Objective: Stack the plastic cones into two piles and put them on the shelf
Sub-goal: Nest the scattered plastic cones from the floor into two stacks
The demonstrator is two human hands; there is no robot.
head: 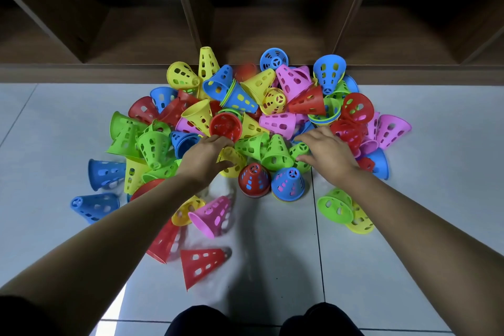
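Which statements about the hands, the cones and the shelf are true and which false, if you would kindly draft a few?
1. The left hand grips a yellow cone. True.
2. Two finished piles stand in the shelf. False: no pile stands in it; loose cones lie heaped on the floor.
3. The right hand reaches over the heap with fairly straight fingers. True.
4. Every cone stands upright. False: most lie tipped, like the near red cone.

Tiled floor (381,254): jumbled plastic cones (278,123).
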